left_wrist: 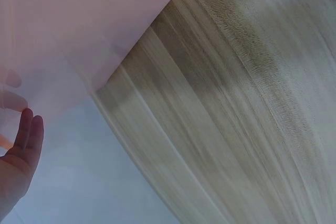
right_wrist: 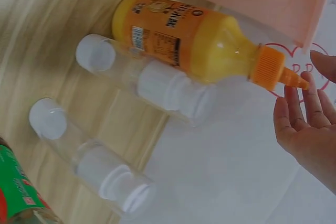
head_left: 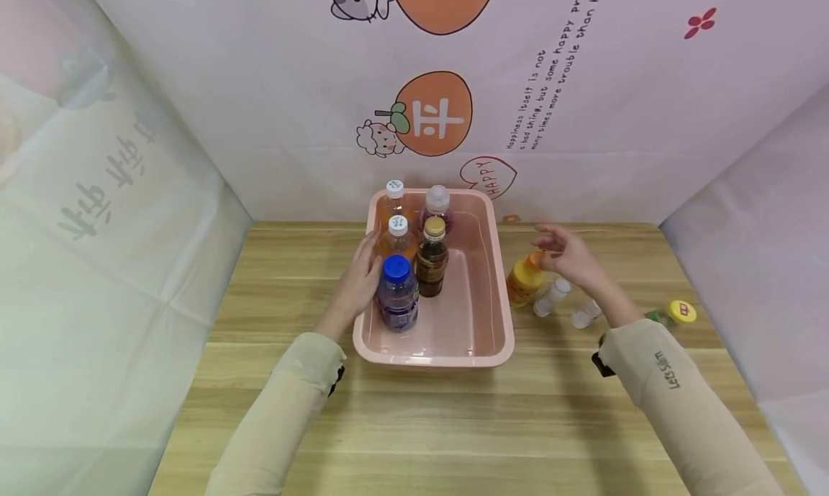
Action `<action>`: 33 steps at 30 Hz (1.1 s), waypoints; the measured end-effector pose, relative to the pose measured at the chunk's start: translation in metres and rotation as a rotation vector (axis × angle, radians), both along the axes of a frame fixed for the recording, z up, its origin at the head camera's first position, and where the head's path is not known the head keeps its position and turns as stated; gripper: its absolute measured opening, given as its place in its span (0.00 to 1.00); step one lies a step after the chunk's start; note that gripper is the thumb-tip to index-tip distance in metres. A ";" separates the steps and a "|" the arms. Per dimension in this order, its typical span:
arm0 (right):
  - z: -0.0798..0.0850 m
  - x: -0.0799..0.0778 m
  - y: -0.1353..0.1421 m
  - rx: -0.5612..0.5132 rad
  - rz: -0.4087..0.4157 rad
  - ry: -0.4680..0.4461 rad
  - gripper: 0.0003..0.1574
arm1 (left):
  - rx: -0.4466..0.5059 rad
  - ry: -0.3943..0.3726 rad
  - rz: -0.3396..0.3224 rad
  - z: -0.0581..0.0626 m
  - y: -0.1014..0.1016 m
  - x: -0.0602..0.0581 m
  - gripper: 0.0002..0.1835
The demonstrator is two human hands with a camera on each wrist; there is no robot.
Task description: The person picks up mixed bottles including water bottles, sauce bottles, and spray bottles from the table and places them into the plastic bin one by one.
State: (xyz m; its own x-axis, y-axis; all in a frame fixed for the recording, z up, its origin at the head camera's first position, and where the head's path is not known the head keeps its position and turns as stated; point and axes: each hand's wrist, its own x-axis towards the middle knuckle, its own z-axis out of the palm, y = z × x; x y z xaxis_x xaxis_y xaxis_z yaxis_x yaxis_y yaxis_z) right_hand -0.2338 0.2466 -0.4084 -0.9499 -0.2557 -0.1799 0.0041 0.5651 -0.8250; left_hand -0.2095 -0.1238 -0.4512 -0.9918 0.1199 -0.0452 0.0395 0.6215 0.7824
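Observation:
A pink plastic bin (head_left: 458, 346) holds several bottles along its left side: a blue-capped bottle (head_left: 398, 294), a dark bottle with a tan cap (head_left: 432, 262), two white-capped bottles of orange liquid and a purplish bottle (head_left: 437, 208). My left hand (head_left: 358, 280) is at the bin's left side; its fairly straight fingers touch the wall in the left wrist view. To the right of the bin stands a yellow squeeze bottle (right_wrist: 210, 45) with an orange nozzle cap. My right hand (right_wrist: 315, 129) is at that nozzle, fingers spread and not closed round it.
Two clear bottles with white tops (right_wrist: 142, 77) (right_wrist: 92, 156) stand right of the yellow bottle. Farther right is a green-labelled bottle with a yellow cap (head_left: 681, 311), partly behind the right sleeve. The wooden table (head_left: 440, 424) backs onto a printed white wall covering (head_left: 291, 122).

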 end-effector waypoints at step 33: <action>-0.038 0.000 -0.006 0.017 -0.132 0.017 0.47 | 0.013 0.007 0.002 0.001 0.000 0.001 0.29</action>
